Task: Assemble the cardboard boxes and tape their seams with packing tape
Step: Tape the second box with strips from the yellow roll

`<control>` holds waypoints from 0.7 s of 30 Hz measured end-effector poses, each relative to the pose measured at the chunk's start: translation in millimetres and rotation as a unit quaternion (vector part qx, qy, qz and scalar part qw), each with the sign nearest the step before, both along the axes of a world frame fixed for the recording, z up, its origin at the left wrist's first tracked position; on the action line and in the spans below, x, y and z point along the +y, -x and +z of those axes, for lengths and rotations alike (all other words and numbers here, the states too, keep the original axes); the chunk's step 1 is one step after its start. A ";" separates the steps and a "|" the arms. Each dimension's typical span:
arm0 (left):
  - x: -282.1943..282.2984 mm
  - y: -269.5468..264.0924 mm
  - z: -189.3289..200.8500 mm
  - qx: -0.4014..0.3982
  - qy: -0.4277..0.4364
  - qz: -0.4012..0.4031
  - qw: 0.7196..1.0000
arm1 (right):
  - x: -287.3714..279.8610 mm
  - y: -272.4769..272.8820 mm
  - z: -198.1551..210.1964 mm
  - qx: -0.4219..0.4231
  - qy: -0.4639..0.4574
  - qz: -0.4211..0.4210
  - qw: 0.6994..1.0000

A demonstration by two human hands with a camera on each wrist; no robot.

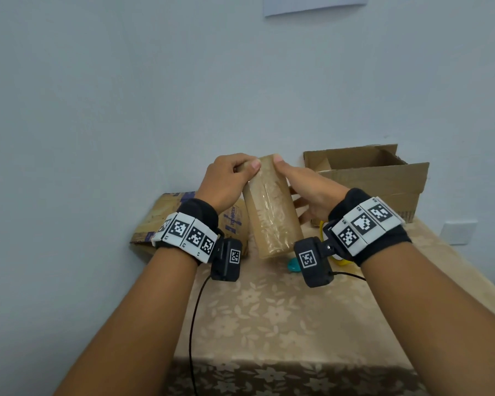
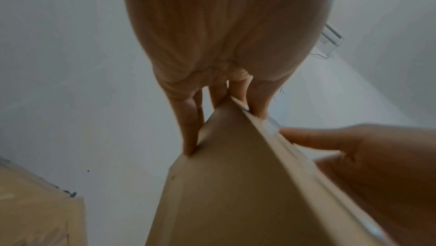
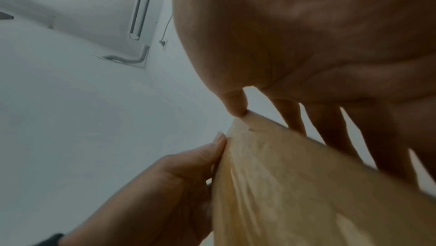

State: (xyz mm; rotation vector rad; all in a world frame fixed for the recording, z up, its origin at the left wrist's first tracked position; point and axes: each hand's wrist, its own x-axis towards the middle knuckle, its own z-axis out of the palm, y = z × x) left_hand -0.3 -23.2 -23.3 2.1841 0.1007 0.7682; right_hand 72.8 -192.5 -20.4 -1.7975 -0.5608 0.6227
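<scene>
Above the floral-patterned surface (image 1: 269,315), we are gripping a narrow, glossy-taped cardboard box (image 1: 272,210), left hand (image 1: 226,181) and right hand (image 1: 312,190) fingers curled around its top end.

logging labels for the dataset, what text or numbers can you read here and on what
Blue print on the flattened cardboard box behind the left hand: too blurred to read.
Small characters beside the square markers on both wrist bands: too small to read.
Warning sticker on the wall air conditioner: unreadable.

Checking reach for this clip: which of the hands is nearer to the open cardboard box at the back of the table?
Right. The right hand sits just in front of the open cardboard box, overlapping its left edge in view; the left hand is beyond the held box.
</scene>
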 end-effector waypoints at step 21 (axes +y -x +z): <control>-12.3 -5.9 -6.7 0.007 0.228 0.016 0.974 | 9.2 -9.2 -18.7 -0.083 -0.142 -0.039 0.986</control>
